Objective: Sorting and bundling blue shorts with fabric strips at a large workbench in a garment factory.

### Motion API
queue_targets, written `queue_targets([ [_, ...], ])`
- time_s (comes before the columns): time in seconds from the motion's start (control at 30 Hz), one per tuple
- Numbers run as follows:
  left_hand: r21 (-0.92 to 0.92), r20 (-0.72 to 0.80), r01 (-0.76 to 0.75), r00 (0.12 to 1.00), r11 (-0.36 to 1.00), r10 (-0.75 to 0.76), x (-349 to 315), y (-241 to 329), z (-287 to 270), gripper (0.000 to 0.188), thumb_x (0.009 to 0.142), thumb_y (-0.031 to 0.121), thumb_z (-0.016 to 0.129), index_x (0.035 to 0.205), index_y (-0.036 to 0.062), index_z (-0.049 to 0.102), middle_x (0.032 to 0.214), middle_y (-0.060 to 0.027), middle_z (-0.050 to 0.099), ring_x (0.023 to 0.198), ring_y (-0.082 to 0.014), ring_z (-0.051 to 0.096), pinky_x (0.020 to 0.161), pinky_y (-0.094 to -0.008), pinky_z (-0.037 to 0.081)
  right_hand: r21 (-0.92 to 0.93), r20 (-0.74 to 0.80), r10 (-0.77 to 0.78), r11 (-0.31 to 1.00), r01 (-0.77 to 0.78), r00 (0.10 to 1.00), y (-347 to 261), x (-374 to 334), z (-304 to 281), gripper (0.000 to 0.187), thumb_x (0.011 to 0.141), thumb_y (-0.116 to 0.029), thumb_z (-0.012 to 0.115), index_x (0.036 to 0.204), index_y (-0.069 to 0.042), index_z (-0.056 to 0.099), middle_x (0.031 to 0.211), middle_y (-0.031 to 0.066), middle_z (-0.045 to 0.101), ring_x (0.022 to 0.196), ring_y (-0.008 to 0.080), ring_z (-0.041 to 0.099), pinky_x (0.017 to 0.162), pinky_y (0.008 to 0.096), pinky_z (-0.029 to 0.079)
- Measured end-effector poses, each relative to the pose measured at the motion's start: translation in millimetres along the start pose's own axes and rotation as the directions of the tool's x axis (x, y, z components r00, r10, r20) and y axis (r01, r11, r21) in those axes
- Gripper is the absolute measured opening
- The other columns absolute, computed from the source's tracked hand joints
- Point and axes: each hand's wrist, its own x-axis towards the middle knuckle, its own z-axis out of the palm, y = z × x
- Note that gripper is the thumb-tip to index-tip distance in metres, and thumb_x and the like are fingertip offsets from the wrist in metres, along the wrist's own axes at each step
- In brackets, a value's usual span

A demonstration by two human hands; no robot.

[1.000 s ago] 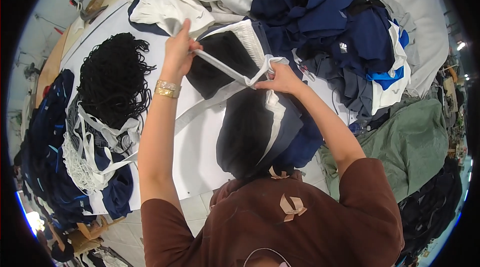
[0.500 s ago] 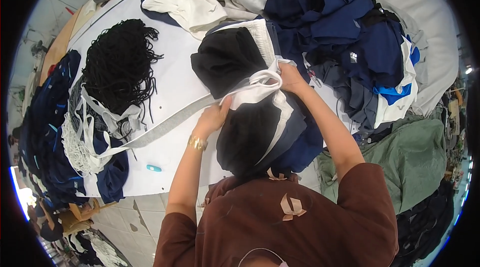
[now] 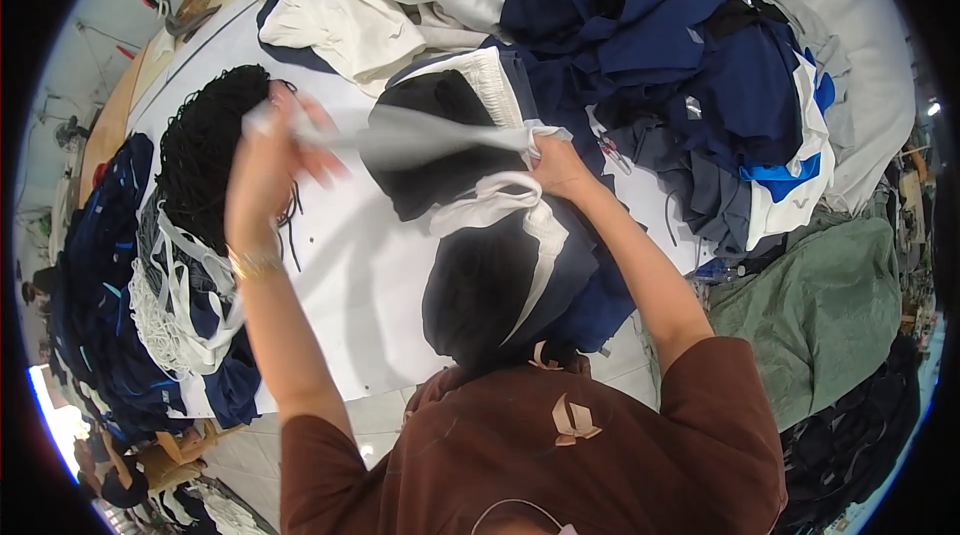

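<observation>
A folded bundle of dark garments (image 3: 470,285) lies in front of me, with a white band (image 3: 490,203) looped around its middle. Above it, a pale grey-white fabric strip (image 3: 430,140) stretches across the black upper part. My right hand (image 3: 560,167) is closed on the strip's right end, beside the bundle's white ribbed edge (image 3: 482,77). At the strip's other end, my left hand (image 3: 275,160) pinches it, blurred by motion, some fingers apart. The left hand is in front of a heap of black cords (image 3: 205,150).
White cords and strips (image 3: 165,305) lie at the left, beside dark navy garments (image 3: 95,265). Cream-white cloth (image 3: 345,20) sits at the back, and a tall navy garment pile (image 3: 640,25) at the back right. Green cloth (image 3: 820,305) is at the right. Everything rests around a white tabletop (image 3: 345,325).
My left hand has moved left and away from the bundle, drawing the strip out straight. My right hand remains near the bundle's upper right. The small teal object on the table is no longer visible.
</observation>
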Motion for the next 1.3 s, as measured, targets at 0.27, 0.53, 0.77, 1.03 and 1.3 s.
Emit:
queue_targets([
  [0.27,0.502,0.151,-0.143,0.986,0.853,0.077,157,51,-43,0.062,0.083,0.055,0.048,0.095,-0.0055,0.053,0.092,-0.0182,0.059,0.094,-0.0226,0.060,0.075,-0.0293,0.052,0.075,0.070,0.092,0.992,-0.097,0.993,-19,3,6,0.055,0.058,-0.041,0.077,0.089,0.001,0.061,0.082,0.0193,0.063,0.081,0.0354,0.061,0.071,0.0349,0.048],
  [0.53,0.566,0.622,-0.418,0.782,0.710,-0.036,-4,-28,93,0.051,0.069,0.047,0.069,0.088,0.0015,0.057,0.068,-0.0112,0.062,0.062,-0.0222,0.063,0.057,-0.0315,0.048,-0.009,0.060,0.114,0.993,-0.114,0.992,-11,3,2,0.054,0.058,-0.040,0.076,0.089,0.001,0.061,0.076,0.0167,0.063,0.075,0.0320,0.063,0.067,0.0343,0.048],
  [0.77,-0.041,0.258,0.153,0.956,0.987,-0.137,11,-100,89,0.033,0.090,0.031,0.051,0.081,-0.0005,0.053,0.062,-0.0046,0.056,0.059,-0.0153,0.064,0.045,-0.0202,0.046,-0.029,0.011,0.009,1.000,-0.009,1.000,-21,-3,2,0.053,0.056,-0.043,0.079,0.084,-0.002,0.060,0.066,0.0098,0.059,0.061,0.0224,0.058,0.059,0.0313,0.045],
  [1.03,-0.087,0.076,0.243,0.969,0.966,-0.237,38,-94,104,0.034,0.088,0.026,0.053,0.085,-0.0082,0.056,0.073,-0.0139,0.061,0.061,-0.0226,0.065,0.049,-0.0252,0.051,-0.005,0.025,-0.100,0.995,0.100,0.995,-26,-19,-2,0.029,0.070,-0.021,0.071,0.086,-0.003,0.055,0.062,0.0127,0.053,0.056,0.0223,0.056,0.053,0.0317,0.042],
  [1.3,0.005,0.081,0.283,0.956,0.959,-0.282,53,-88,106,0.031,0.087,0.022,0.055,0.074,-0.0064,0.056,0.068,-0.0116,0.060,0.056,-0.0213,0.065,0.045,-0.0240,0.050,-0.208,0.104,-0.547,0.805,0.556,0.831,-30,-13,-2,0.015,0.074,-0.004,0.059,0.084,-0.004,0.049,0.065,0.0144,0.054,0.062,0.0325,0.056,0.054,0.0376,0.044],
])
